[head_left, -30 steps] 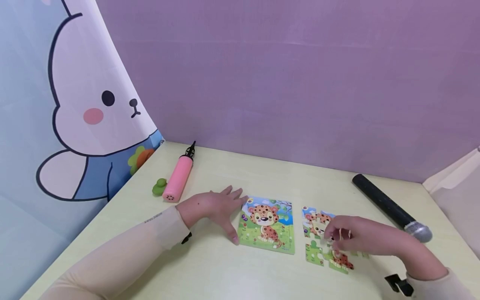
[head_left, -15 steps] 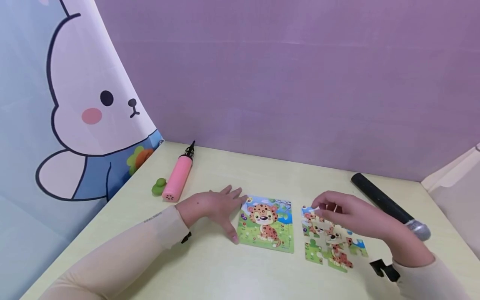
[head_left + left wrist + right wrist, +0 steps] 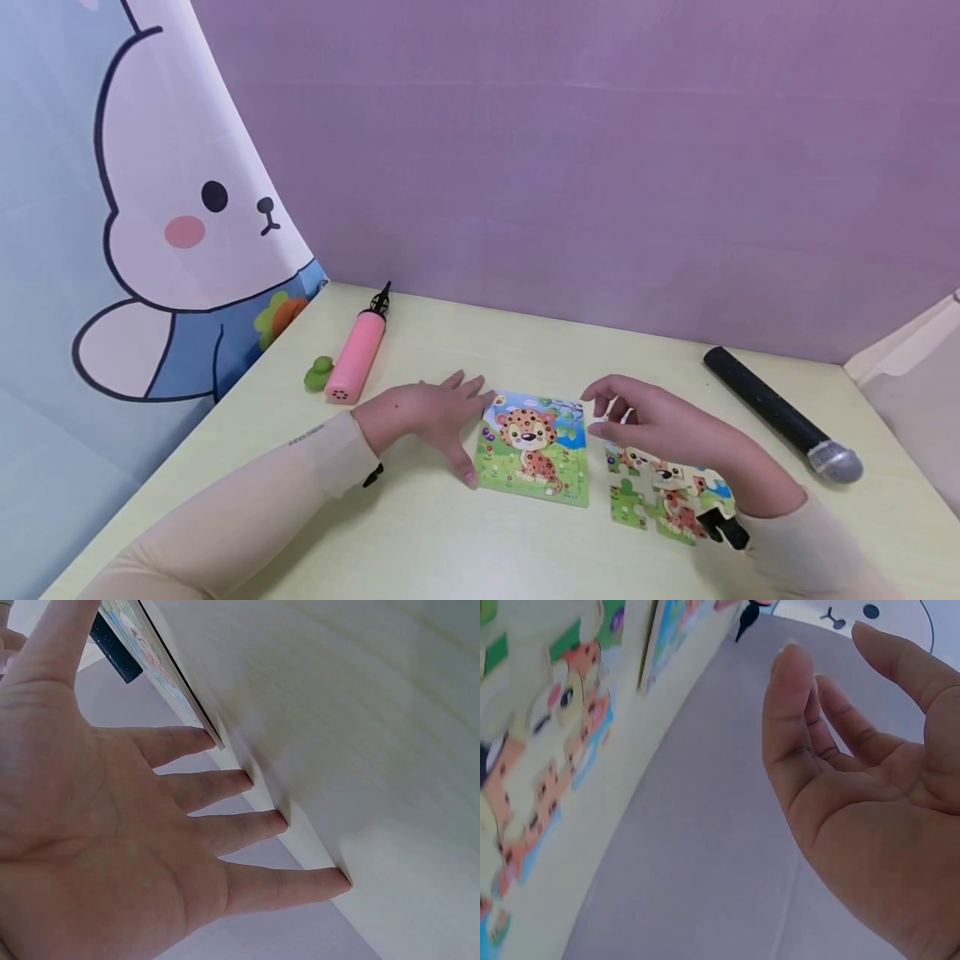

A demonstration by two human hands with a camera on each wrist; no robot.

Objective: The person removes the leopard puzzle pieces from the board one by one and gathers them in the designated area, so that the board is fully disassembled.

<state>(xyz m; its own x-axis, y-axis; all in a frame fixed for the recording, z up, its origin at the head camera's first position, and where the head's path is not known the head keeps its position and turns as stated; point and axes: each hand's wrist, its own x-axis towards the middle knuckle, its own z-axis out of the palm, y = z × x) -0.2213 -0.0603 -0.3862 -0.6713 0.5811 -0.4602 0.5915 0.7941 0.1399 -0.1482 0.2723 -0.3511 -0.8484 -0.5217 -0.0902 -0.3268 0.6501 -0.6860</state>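
A square leopard picture board [image 3: 532, 454] lies on the table. My left hand [image 3: 437, 417] rests at its left edge with fingers spread. In the left wrist view, the fingertips [image 3: 330, 885] touch the table and one meets the board's edge. My right hand [image 3: 652, 421] hovers by the board's upper right corner, over the upper part of several leopard jigsaw pieces [image 3: 628, 504] and partly hiding them. These pieces [image 3: 562, 712] show on the left in the right wrist view. The right hand's fingers are loosely bent, thumb apart, with nothing visible between them.
A black microphone [image 3: 776, 408] with a silver head lies on the right. At the left are a pink hand pump [image 3: 356, 354] with a black nozzle and a small green object [image 3: 318, 374]. A purple cloth [image 3: 585, 167] hangs behind the table [image 3: 450, 550].
My right hand has moved up and left, from over the middle of the jigsaw pieces to the board's upper right corner, uncovering lower pieces. The left hand stays where it was.
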